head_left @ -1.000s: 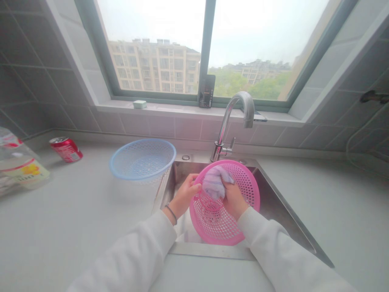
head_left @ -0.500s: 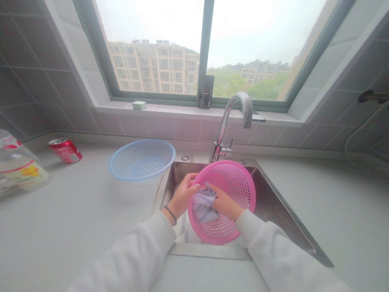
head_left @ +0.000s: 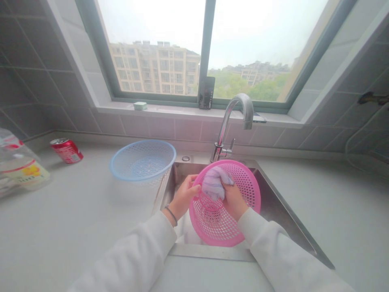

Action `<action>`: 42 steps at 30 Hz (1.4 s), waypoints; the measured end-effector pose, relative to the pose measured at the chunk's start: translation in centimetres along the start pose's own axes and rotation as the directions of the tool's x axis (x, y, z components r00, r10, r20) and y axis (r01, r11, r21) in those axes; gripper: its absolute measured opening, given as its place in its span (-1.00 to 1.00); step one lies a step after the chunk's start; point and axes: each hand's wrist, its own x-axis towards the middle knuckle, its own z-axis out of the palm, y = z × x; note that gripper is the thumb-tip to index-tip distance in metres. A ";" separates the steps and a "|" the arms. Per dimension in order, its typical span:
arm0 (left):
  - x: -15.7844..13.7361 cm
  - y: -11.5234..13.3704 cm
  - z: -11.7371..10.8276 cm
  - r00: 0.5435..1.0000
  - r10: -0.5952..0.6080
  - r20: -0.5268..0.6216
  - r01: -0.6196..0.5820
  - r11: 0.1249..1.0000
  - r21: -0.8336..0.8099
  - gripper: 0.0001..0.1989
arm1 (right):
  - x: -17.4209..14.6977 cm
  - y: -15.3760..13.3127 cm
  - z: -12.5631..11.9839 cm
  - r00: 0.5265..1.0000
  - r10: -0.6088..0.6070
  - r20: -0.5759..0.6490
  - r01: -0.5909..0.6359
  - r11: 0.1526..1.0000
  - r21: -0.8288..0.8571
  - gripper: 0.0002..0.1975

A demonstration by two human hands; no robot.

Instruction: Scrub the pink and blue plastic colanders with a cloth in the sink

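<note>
Over the sink [head_left: 273, 211] I tilt the pink basket [head_left: 226, 227], my left hand [head_left: 184, 197] gripping its rim while my right hand [head_left: 233, 199] presses a bunched cloth [head_left: 214, 183] inside it, a blue basket [head_left: 142, 160] standing on the worktop [head_left: 60, 211] alongside.

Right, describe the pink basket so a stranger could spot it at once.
Find the steel sink below the window. The pink basket is tilted over it, left hand on its rim, right hand pressing a cloth inside. The blue basket sits untouched on the counter.
</note>
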 end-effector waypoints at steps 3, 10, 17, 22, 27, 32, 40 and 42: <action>0.1 -0.3 -0.1 1.000 0.020 0.010 -0.020 1.000 -0.003 -0.37 | -0.7 -0.1 0.5 0.994 0.057 0.092 -0.050 0.996 -0.075 -0.62; 0.2 -0.3 -0.2 1.000 0.015 0.013 -0.015 0.999 -0.032 -0.37 | -2.0 -0.2 0.6 0.931 0.221 0.289 -0.098 0.918 -0.385 -0.66; 0.0 0.2 0.1 0.999 0.004 0.044 -0.005 0.999 0.033 -0.37 | -1.0 -0.4 0.7 0.995 0.088 0.041 -0.084 0.991 -0.104 -0.59; -0.1 0.4 0.2 0.999 -0.003 0.041 0.001 0.999 0.040 -0.38 | -0.5 -0.5 0.5 0.997 0.077 -0.015 -0.076 0.997 0.028 -0.57; 0.1 -0.1 0.1 0.999 0.010 0.037 -0.010 1.000 0.006 -0.35 | -0.9 -0.4 0.7 0.996 0.062 0.065 -0.057 0.995 -0.082 -0.57; 0.3 -0.4 -0.1 0.999 0.019 0.044 -0.018 1.000 -0.009 -0.35 | -1.3 -0.8 0.9 0.993 0.087 0.083 -0.071 0.980 -0.184 -0.59; 0.1 0.0 0.1 0.999 0.015 0.033 -0.016 1.000 0.010 -0.35 | -1.4 -1.3 1.1 0.991 0.088 0.101 -0.066 0.977 -0.204 -0.63; 0.0 0.0 0.2 0.999 0.012 0.034 -0.012 1.000 0.009 -0.34 | -1.4 -1.3 1.1 0.995 0.069 0.076 -0.056 0.986 -0.157 -0.63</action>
